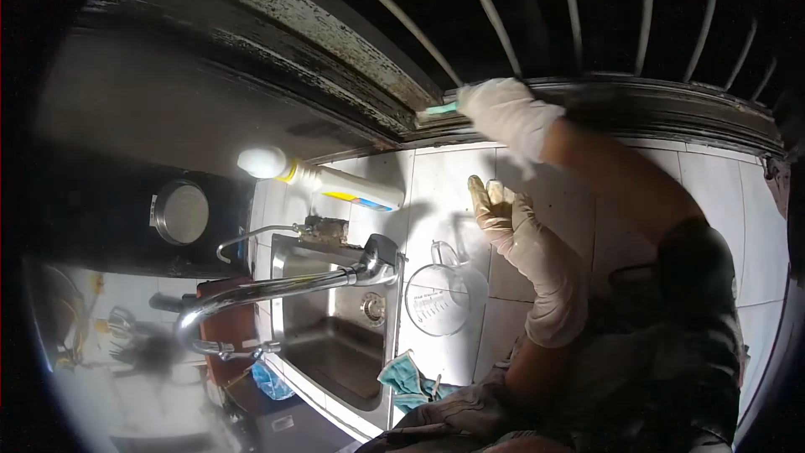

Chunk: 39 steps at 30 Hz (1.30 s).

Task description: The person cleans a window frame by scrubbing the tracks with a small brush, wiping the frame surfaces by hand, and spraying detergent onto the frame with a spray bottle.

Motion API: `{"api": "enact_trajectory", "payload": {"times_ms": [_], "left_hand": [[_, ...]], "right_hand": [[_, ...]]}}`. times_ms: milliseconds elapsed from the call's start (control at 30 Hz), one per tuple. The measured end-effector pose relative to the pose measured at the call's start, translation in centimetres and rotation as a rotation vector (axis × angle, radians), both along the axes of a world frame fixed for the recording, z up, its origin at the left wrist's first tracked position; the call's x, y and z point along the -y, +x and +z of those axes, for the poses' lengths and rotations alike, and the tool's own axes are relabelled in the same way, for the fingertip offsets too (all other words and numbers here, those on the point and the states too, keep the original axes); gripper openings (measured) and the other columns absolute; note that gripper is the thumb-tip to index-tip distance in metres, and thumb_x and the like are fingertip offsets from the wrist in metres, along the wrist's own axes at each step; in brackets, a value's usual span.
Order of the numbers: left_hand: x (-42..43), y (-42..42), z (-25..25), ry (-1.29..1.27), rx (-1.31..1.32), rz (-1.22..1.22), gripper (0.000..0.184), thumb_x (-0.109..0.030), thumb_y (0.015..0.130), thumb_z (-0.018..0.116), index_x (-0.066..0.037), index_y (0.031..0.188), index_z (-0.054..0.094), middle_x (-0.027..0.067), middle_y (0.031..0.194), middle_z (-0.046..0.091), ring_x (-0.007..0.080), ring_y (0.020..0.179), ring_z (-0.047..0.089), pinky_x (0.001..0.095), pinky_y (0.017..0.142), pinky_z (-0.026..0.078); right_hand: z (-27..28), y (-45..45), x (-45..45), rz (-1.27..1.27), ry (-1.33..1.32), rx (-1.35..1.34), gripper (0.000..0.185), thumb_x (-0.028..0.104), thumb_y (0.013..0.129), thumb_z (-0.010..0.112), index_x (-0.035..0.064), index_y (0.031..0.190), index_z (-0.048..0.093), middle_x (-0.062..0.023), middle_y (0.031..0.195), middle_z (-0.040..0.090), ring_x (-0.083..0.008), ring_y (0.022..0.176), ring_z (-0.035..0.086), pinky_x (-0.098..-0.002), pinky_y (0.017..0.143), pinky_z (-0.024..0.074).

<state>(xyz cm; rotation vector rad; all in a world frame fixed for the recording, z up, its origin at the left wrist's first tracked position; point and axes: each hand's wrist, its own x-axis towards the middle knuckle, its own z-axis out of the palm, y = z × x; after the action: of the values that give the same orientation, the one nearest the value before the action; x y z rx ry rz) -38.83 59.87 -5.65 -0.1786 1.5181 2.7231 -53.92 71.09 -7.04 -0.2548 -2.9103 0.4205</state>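
Note:
My right hand (pixel 503 113), in a white glove, grips a small green brush (pixel 442 108) whose tip reaches the corner of the dark, worn window frame (pixel 356 92). Most of its handle is hidden inside the fingers. Lower down, my left hand (pixel 520 231) hovers over the white tiled counter, gloved and with stained fingertips. Its fingers are apart and partly bent, and nothing shows in them. A clear measuring jug (pixel 438 298) stands on the tiles near it. A white bottle (pixel 335 184) with a yellow and blue label is to the left.
A steel sink (pixel 335 361) with a curved chrome faucet (pixel 277 285) takes up the lower left. A teal cloth (pixel 407 377) lies by the sink's edge. Metal bars (pixel 486 8) cross the dark window opening. A round metal container (pixel 182 212) sits at far left.

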Motion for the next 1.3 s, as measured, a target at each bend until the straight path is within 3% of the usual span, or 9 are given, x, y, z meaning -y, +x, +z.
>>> {"api": "enact_trajectory", "payload": {"times_ms": [67, 200, 300, 533, 800, 933, 1133, 1200, 1300], "left_hand": [[0.2, -0.1, 0.1, 0.027, 0.015, 0.000, 0.055, 0.007, 0.087, 0.045, -0.004, 0.140, 0.036, 0.0070, 0.124, 0.047, 0.0141, 0.110, 0.045, 0.0264, 0.094, 0.035], [0.1, 0.2, 0.5, 0.038, 0.040, 0.015, 0.057, 0.008, 0.086, 0.045, -0.005, 0.141, 0.035, 0.0078, 0.125, 0.047, 0.0157, 0.110, 0.045, 0.0274, 0.095, 0.036], [0.3, -0.3, 0.0, 0.095, 0.000, 0.001, 0.057, 0.008, 0.086, 0.044, -0.004, 0.141, 0.034, 0.0079, 0.125, 0.047, 0.0159, 0.110, 0.045, 0.0275, 0.095, 0.036], [0.3, 0.1, 0.6, 0.095, -0.031, 0.020, 0.056, 0.007, 0.087, 0.044, -0.002, 0.141, 0.033, 0.0100, 0.127, 0.046, 0.0167, 0.112, 0.046, 0.0282, 0.096, 0.037], [0.0, 0.5, 1.3, 0.100, -0.043, -0.036, 0.060, 0.008, 0.085, 0.043, -0.003, 0.143, 0.030, 0.0107, 0.129, 0.043, 0.0169, 0.113, 0.043, 0.0290, 0.101, 0.031], [0.5, -0.2, 0.6, 0.086, -0.061, -0.005, 0.060, 0.009, 0.085, 0.042, -0.003, 0.143, 0.029, 0.0106, 0.129, 0.043, 0.0174, 0.112, 0.044, 0.0287, 0.099, 0.033], [-0.8, 0.9, 1.7, 0.189, -0.087, -0.043, 0.059, 0.010, 0.085, 0.043, -0.002, 0.142, 0.030, 0.0064, 0.119, 0.048, 0.0144, 0.106, 0.047, 0.0264, 0.095, 0.037], [-0.5, 0.9, 2.5, 0.021, -0.064, 0.032, 0.060, 0.009, 0.085, 0.044, -0.001, 0.142, 0.029, 0.0054, 0.114, 0.049, 0.0134, 0.104, 0.047, 0.0264, 0.095, 0.037], [0.0, 0.4, 1.2, 0.148, -0.058, 0.011, 0.061, 0.008, 0.085, 0.046, 0.000, 0.143, 0.027, 0.0039, 0.108, 0.049, 0.0116, 0.098, 0.047, 0.0238, 0.089, 0.038]], "right_hand": [[0.6, -1.2, 2.7, -0.003, 0.050, -0.210, 0.014, 0.012, 0.083, 0.053, 0.0043, 0.091, 0.063, -0.0181, 0.079, 0.066, -0.0331, 0.074, 0.066, -0.0443, 0.064, 0.0524], [2.1, -0.5, 1.9, 0.016, 0.053, -0.082, 0.017, 0.013, 0.082, 0.057, 0.0044, 0.094, 0.064, -0.0171, 0.084, 0.068, -0.0319, 0.080, 0.068, -0.0433, 0.066, 0.0542], [2.1, 0.5, 1.3, -0.009, 0.079, -0.015, 0.019, 0.012, 0.084, 0.051, 0.0038, 0.096, 0.065, -0.0149, 0.084, 0.069, -0.0307, 0.078, 0.068, -0.0410, 0.066, 0.0543], [2.8, -1.1, 1.6, 0.034, 0.100, -0.085, 0.019, 0.013, 0.084, 0.052, 0.0072, 0.093, 0.068, -0.0133, 0.086, 0.069, -0.0310, 0.080, 0.069, -0.0421, 0.067, 0.0539], [2.3, -1.7, 2.8, -0.022, 0.172, -0.071, 0.023, 0.012, 0.084, 0.053, 0.0083, 0.101, 0.067, -0.0114, 0.086, 0.070, -0.0298, 0.082, 0.069, -0.0417, 0.065, 0.0541], [4.1, 0.5, 0.7, 0.013, 0.098, 0.123, 0.023, 0.014, 0.085, 0.053, 0.0078, 0.102, 0.067, -0.0125, 0.090, 0.070, -0.0298, 0.084, 0.069, -0.0428, 0.068, 0.0544], [2.1, -2.4, 3.8, -0.061, 0.201, -0.127, 0.014, 0.013, 0.085, 0.051, 0.0064, 0.087, 0.063, -0.0115, 0.076, 0.067, -0.0309, 0.072, 0.067, -0.0430, 0.062, 0.0539], [1.5, -2.2, 2.5, 0.023, 0.112, -0.164, 0.014, 0.012, 0.085, 0.050, 0.0049, 0.087, 0.062, -0.0128, 0.077, 0.067, -0.0310, 0.071, 0.067, -0.0432, 0.061, 0.0543], [3.5, 1.0, 0.3, 0.047, 0.189, 0.031, 0.016, 0.012, 0.087, 0.049, 0.0032, 0.087, 0.061, -0.0151, 0.077, 0.066, -0.0311, 0.071, 0.067, -0.0422, 0.060, 0.0545]]}}
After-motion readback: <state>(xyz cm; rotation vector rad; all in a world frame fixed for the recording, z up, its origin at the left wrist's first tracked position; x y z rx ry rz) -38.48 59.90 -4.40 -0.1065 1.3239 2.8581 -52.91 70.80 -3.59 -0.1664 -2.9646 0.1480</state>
